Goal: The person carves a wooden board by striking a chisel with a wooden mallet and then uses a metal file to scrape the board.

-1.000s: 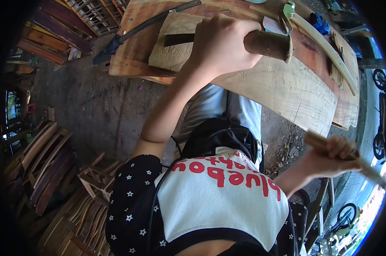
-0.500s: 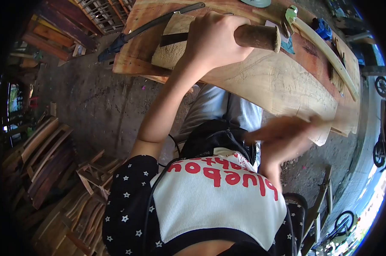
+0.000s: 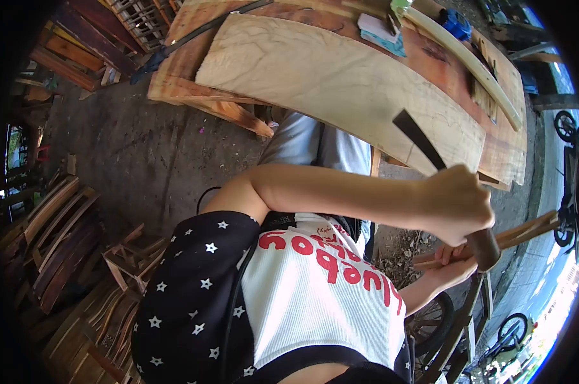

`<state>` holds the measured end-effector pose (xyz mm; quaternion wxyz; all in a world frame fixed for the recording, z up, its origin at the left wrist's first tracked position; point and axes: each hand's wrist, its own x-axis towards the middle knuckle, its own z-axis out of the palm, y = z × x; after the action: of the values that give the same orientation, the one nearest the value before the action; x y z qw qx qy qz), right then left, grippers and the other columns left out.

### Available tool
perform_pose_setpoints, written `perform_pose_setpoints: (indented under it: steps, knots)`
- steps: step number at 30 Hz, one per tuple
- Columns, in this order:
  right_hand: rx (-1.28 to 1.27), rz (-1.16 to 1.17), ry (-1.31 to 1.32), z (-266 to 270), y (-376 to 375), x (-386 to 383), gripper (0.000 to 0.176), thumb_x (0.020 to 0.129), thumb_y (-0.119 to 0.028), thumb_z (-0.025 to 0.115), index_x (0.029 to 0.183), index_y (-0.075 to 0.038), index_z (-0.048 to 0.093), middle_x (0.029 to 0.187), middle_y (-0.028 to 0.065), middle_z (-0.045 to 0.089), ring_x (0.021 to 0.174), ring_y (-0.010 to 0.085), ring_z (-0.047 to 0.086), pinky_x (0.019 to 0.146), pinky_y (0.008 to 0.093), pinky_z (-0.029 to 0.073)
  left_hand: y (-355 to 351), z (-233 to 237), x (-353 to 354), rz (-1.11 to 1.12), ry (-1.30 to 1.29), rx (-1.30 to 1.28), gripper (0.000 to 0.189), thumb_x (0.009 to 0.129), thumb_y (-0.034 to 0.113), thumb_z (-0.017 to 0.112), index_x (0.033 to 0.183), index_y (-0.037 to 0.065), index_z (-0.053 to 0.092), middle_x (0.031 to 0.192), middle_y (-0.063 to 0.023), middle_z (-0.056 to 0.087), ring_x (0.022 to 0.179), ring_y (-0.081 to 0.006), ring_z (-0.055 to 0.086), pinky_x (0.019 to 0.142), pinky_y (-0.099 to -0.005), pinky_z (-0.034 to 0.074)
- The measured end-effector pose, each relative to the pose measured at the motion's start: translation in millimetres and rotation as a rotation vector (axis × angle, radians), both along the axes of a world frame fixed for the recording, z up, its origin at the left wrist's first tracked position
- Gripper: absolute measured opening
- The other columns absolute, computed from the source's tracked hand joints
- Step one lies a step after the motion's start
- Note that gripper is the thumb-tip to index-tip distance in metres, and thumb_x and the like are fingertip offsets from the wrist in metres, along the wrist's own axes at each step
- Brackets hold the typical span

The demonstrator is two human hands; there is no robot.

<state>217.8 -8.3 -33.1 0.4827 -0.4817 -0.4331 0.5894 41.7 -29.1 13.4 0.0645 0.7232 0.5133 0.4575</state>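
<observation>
My left hand (image 3: 459,201) is closed around the brown wooden handle of a chisel (image 3: 424,142). Its dark flat blade points up and left over the near right part of a pale board (image 3: 341,77) with faint curved lines. The handle end sticks out below the fist, in front of my right hand. My right hand (image 3: 449,272), lower down and partly hidden behind it, has its fingers around slim lengths of wood (image 3: 526,232) that reach out to the right. The board lies on a wooden workbench (image 3: 184,82).
A long curved pale stick (image 3: 468,57), a blue tape measure (image 3: 454,24) and a small pad on a teal cloth (image 3: 392,43) lie on the bench. A long dark blade (image 3: 213,25) rests at its far left. Stacked curved wood (image 3: 56,230) stands on the left.
My left hand has swung from above the board down to the right with the chisel, baring the board. My right hand, blurred before, is lower and holds wood.
</observation>
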Motion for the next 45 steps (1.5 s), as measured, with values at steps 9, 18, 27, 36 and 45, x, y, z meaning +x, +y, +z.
perform_pose_setpoints:
  steps: [9, 18, 27, 36, 45]
  knots:
    - [0.683, -0.573, -0.113, 62, 26, 86, 0.047, 0.09, -0.051, 0.028, 0.103, -0.008, 0.04, 0.063, 0.0016, 0.042, 0.039, 0.0069, 0.032, 0.032, 0.0204, 0.031, 17, 1, -3, 0.181, -0.006, -0.163, 0.01, 0.054, 0.011, 0.063, 0.063, 0.007, 0.061, 0.054, -0.0084, 0.059, 0.045, -0.0205, 0.058, 0.041, -0.0326, 0.043]
    - [0.578, -0.124, -0.799, 5, -8, 18, 0.047, 0.089, -0.048, 0.035, 0.099, -0.006, 0.054, 0.076, 0.0034, 0.055, 0.057, 0.0092, 0.053, 0.045, 0.0226, 0.042, 13, -18, -37, 0.396, 0.141, -0.263, 0.015, 0.055, 0.016, 0.064, 0.068, 0.008, 0.061, 0.056, -0.0086, 0.059, 0.049, -0.0239, 0.059, 0.048, -0.0365, 0.048]
    - [0.659, -0.035, -0.212, -2, -11, -18, 0.042, 0.092, -0.045, 0.031, 0.093, -0.006, 0.05, 0.062, 0.001, 0.045, 0.048, 0.0057, 0.042, 0.039, 0.0179, 0.033, -5, -8, -56, 0.467, 0.168, -0.254, 0.014, 0.054, 0.016, 0.063, 0.067, 0.01, 0.062, 0.055, -0.0093, 0.058, 0.052, -0.0253, 0.06, 0.049, -0.0373, 0.048]
    - [0.492, -0.048, 0.274, 29, 9, -29, 0.039, 0.093, -0.045, 0.026, 0.09, -0.012, 0.047, 0.059, -0.003, 0.045, 0.037, 0.0011, 0.035, 0.032, 0.017, 0.035, -29, -14, -93, 0.544, 0.172, -0.171, 0.015, 0.052, 0.015, 0.063, 0.065, 0.007, 0.061, 0.054, -0.011, 0.058, 0.05, -0.0249, 0.06, 0.046, -0.0358, 0.048]
    - [0.28, -0.12, -0.191, 41, -10, -62, 0.049, 0.09, -0.048, 0.031, 0.104, -0.004, 0.049, 0.065, 0.0008, 0.052, 0.037, 0.002, 0.039, 0.027, 0.0155, 0.032, -42, -15, -121, 0.617, 0.145, -0.071, 0.011, 0.058, 0.019, 0.065, 0.06, 0.011, 0.058, 0.051, -0.007, 0.056, 0.048, -0.0241, 0.058, 0.046, -0.034, 0.046]
